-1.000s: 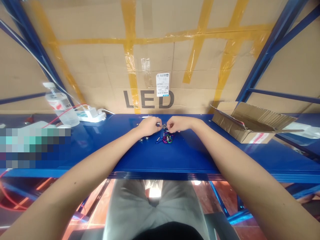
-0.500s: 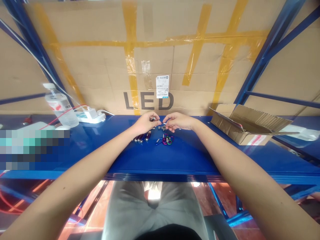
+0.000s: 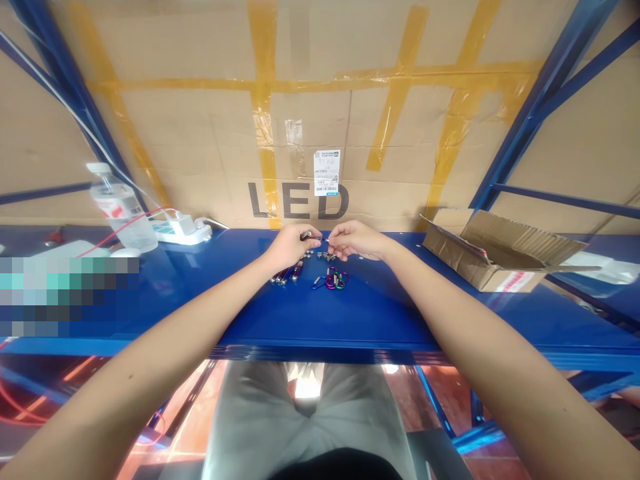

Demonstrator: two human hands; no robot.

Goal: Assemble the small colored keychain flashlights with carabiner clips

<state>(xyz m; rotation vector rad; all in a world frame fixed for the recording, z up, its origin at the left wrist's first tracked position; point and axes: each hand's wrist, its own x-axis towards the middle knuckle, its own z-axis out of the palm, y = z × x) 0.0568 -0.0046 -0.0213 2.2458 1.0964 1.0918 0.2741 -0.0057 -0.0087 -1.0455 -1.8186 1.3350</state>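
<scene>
My left hand [image 3: 287, 248] is closed around a slim dark tube with a shiny metal end [image 3: 311, 236], which points toward my right hand. Across from it, my right hand [image 3: 357, 241] pinches a tiny silvery piece [image 3: 327, 241] at the tube's tip; whether the two touch I cannot tell. Under the hands lie small metal parts [image 3: 327, 257] on the blue table. Several dark tubes with silver ends [image 3: 286, 275] rest side by side below my left hand, partly covered by it. A small heap of coloured carabiners [image 3: 332, 279] lies just right of them.
An open cardboard box [image 3: 505, 263] stands on the right of the blue table [image 3: 320, 320]. At left are a plastic bottle [image 3: 123, 210] and a white power strip [image 3: 187, 230] with cables. A large cardboard sheet [image 3: 200, 147] with tape closes off the back.
The dark tube in my left hand has swung into clearer view, its end now toward my right fingertips. My right hand has stayed nearly in place, still pinching.
</scene>
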